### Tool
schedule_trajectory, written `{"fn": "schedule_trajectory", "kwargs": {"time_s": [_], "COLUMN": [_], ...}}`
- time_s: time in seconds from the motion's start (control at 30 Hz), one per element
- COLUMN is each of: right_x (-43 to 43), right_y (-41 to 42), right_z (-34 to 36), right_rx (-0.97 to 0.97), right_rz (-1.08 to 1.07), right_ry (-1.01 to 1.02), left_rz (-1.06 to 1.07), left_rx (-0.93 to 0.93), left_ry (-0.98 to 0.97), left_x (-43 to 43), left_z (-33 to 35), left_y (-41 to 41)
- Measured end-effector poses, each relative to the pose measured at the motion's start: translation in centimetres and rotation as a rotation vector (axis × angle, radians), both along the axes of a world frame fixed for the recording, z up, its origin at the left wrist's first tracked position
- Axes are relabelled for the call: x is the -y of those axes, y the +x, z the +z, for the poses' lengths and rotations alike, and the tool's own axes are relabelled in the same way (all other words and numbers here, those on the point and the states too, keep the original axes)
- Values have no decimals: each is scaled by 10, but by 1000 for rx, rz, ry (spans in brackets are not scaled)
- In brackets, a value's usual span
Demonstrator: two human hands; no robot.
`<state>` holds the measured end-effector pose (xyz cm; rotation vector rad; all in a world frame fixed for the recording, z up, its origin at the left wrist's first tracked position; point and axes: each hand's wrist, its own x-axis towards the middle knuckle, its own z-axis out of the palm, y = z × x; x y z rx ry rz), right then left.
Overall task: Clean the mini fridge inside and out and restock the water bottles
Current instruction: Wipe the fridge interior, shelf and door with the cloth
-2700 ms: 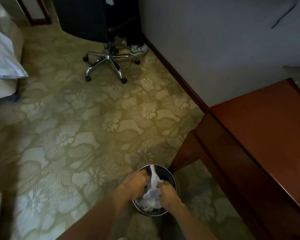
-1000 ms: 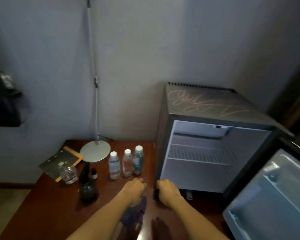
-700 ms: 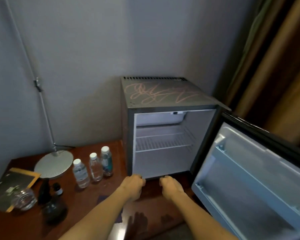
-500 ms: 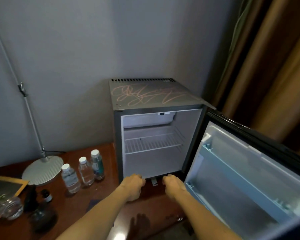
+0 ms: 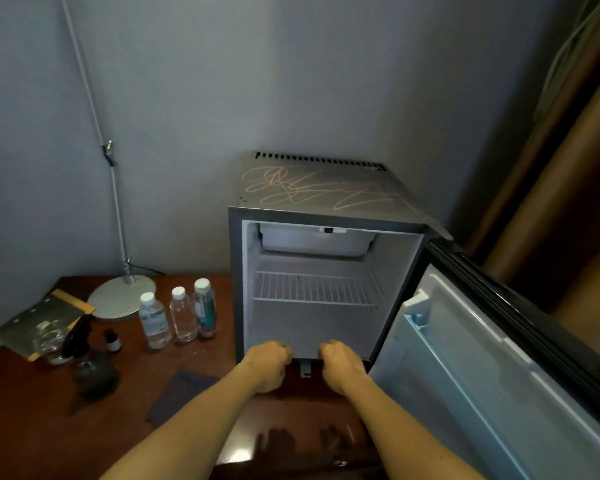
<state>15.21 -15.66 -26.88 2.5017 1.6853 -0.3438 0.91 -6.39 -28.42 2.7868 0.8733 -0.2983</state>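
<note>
A dark cloth [image 5: 184, 393] is being left on the desk [image 5: 49, 427], just left of the left hand [image 5: 269, 365], handy for wiping. The left hand and the right hand [image 5: 342, 367] are being held curled, with nothing in them, at the lower front edge of the open mini fridge [image 5: 326, 199]. Farther left, the water bottles [image 5: 183, 318] are being kept aside, probably for restocking.

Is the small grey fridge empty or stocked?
Empty. In the small grey fridge the white wire shelf and visible floor hold nothing; three clear plastic water bottles stand on the brown wooden table.

three bottles [image 5: 182, 317] left of fridge [image 5: 321, 216], on table [image 5: 32, 420]
</note>
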Motion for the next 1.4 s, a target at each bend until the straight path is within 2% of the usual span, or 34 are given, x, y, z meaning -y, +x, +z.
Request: {"fn": "schedule_trajectory", "kwargs": {"time_s": [0.43, 0.7, 0.9, 1.03, 1.27, 1.4], "right_x": [-54, -105, -144, -170, -193, -191], "right_y": [-63, -129, -161, -168, -183, -186], "right_z": [-41, -103, -156, -180, -202, -205], "right_rx": [-102, -161, -256, -275, -204, -236], "right_rz": [185, 340, 324, 238, 160, 117], "right_ry": [-66, -125, -118, -82, -167, -208], "left_rz": [243, 352, 423, 464, 595, 823], "left_rx": [-77, -200, -191, -190, -48, 107], "left_ry": [-37, -105, -183, -244, -249, -352], "left_x": [-30, -61, -91, -99, -108, -118], "left_z": [-40, -93, -144, -174, -192, -201], "left_y": [-105, -179, -200, -199, -198, -201]}}
